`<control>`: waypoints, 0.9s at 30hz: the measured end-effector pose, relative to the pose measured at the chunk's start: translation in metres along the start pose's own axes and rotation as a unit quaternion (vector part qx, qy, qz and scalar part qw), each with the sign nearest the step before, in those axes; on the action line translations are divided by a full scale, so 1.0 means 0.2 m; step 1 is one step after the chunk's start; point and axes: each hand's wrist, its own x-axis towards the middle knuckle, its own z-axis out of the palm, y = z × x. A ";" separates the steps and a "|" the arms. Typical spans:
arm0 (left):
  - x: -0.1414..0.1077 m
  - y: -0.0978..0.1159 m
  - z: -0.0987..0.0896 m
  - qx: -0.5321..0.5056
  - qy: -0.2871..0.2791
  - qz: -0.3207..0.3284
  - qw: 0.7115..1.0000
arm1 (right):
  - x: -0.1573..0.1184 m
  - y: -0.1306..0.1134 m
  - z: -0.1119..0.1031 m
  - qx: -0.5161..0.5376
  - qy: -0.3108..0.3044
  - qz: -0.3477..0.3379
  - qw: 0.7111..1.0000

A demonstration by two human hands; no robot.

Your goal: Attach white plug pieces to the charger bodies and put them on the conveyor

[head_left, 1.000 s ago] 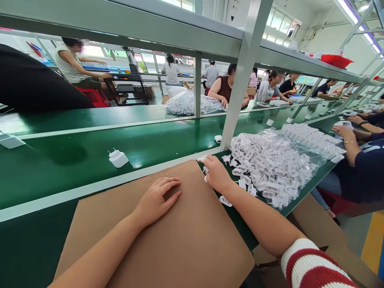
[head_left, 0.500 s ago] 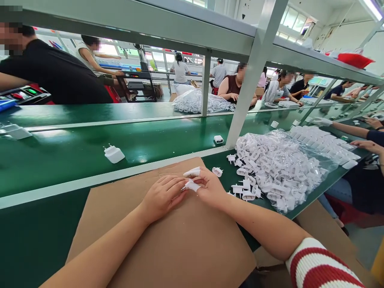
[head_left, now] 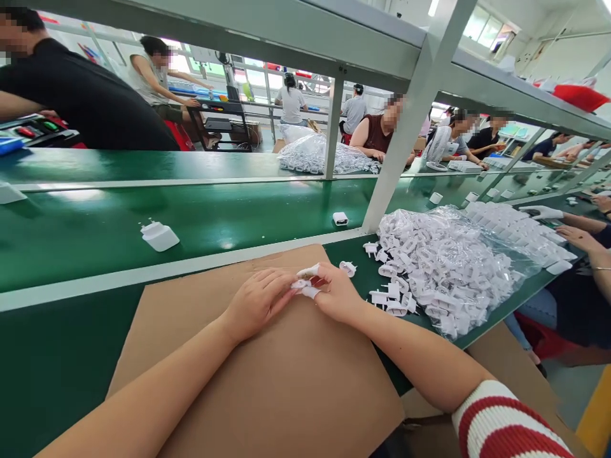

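Observation:
Over the brown cardboard sheet (head_left: 281, 375), my left hand (head_left: 260, 302) and my right hand (head_left: 334, 292) meet at the fingertips. Between them is a small white plastic part (head_left: 300, 284), pinched from both sides and partly hidden by the fingers. White covers sit on the thumb and a finger of my right hand. Just beyond that hand, a white plug piece (head_left: 347, 268) lies on the green table. Several more loose plug pieces (head_left: 394, 292) lie to the right, beside a clear plastic bag (head_left: 443, 267) full of them.
A green conveyor (head_left: 252, 216) runs across beyond the cardboard, carrying a white charger (head_left: 160, 236) and a white housing (head_left: 340, 219). A slanted metal post (head_left: 396, 137) rises behind the bag. At the right are a co-worker's gloved hand (head_left: 541, 212) and rows of white housings (head_left: 520, 222).
The charger and housing on the conveyor have shifted left. My hands stay together, with the fingertips slightly changed around the small part. The camera view has shifted a little.

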 end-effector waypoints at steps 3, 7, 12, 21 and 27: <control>-0.02 -0.01 0.01 -0.048 0.057 -0.057 0.996 | 0.01 -0.01 -0.01 0.120 0.018 0.109 0.987; -0.04 -0.04 0.03 -0.112 0.104 -0.138 0.979 | 0.03 -0.05 -0.04 0.232 -0.002 0.211 0.950; -0.03 -0.09 0.06 -0.183 0.082 -0.331 0.922 | 0.04 -0.10 -0.07 0.380 -0.029 0.323 0.867; 0.33 -0.32 0.15 -0.102 0.026 -0.344 0.933 | 0.03 -0.07 -0.01 0.376 -0.075 0.326 0.864; 0.78 -0.42 0.27 0.031 -0.158 -0.148 0.976 | 0.00 -0.08 0.01 0.289 -0.123 0.268 0.911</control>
